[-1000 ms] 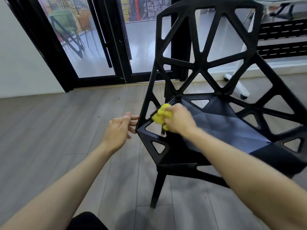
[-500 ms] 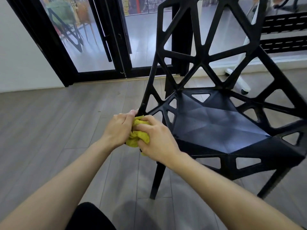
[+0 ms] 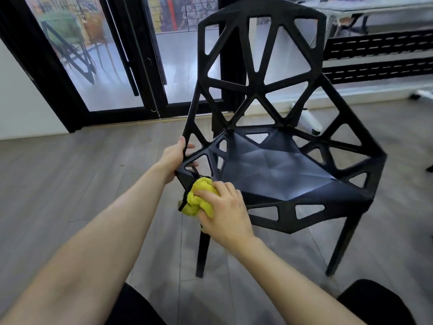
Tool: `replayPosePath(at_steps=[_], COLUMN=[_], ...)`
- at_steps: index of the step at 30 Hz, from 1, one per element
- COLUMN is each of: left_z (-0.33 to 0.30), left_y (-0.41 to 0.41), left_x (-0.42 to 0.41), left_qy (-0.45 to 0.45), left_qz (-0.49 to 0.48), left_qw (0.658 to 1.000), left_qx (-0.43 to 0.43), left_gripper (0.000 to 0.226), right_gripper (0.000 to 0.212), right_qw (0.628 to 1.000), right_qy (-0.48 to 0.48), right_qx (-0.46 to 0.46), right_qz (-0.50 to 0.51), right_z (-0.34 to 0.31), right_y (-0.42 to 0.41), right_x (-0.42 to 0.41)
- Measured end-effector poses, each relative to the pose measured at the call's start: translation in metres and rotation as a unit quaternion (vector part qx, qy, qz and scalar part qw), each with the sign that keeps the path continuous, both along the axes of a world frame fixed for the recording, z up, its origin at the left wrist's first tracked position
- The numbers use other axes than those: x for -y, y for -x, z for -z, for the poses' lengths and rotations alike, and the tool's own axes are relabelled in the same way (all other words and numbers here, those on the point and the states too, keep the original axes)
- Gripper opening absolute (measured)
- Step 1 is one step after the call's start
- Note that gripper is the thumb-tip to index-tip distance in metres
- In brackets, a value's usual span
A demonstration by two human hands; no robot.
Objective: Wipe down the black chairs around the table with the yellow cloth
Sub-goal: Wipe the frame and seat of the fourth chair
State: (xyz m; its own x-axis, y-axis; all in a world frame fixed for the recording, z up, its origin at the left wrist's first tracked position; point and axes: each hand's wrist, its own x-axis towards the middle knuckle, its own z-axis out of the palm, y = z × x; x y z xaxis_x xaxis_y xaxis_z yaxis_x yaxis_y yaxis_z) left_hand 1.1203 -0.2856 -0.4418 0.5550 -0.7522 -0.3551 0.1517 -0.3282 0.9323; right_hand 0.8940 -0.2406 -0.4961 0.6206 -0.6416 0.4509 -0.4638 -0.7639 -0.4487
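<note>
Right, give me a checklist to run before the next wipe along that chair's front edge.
1. Yellow cloth in the right hand: ok, bunched under the curled fingers.
2. Cloth on the black chair: ok, pressed against the front left corner of the seat frame.
3. Chair steadied: ok, the left hand has a grip on the left side strut.
4. Chair legs on the floor: cannot tell, the rear legs are hidden.
5. Seat panel free of objects: ok, nothing lies on it.
6. Dust left on the frame: cannot tell.

Chair (image 3: 276,170) stands on floor (image 3: 70,184) before doors (image 3: 121,66), table (image 3: 379,5) behind.
</note>
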Motion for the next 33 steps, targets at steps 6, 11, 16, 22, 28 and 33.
replayPosePath(at_steps=[6,11,16,22,28,33], left_z=[0.019,0.032,0.015,-0.001,-0.029,-0.100], left_y=[0.014,0.015,0.032,0.123,0.271,0.274], left_x=[0.002,0.001,-0.016,-0.076,-0.153,-0.167], left_qy=[0.044,0.040,-0.042,-0.152,-0.309,-0.317], left_qz=[-0.061,-0.075,-0.068,-0.083,0.024,0.425], left_qw=[0.995,0.993,0.995,0.985,0.945,0.837], left_qx=[0.071,0.082,0.063,0.014,-0.101,0.133], left_gripper=[0.048,0.055,0.042,0.031,0.022,0.028], right_gripper=[0.045,0.049,0.051,0.050,0.057,0.048], right_qw=[0.982,0.972,0.982,0.950,0.856,0.744], right_qy=[0.028,0.031,-0.040,-0.209,-0.418,-0.508], right_qx=[0.088,0.117,0.014,-0.089,-0.063,0.019], right_qz=[0.163,0.201,0.186,0.216,0.297,0.432], right_z=[0.023,0.034,0.014,-0.030,-0.156,-0.243], right_y=[0.112,0.103,0.123,0.184,0.267,0.320], right_x=[0.041,0.027,0.022,-0.001,-0.054,-0.112])
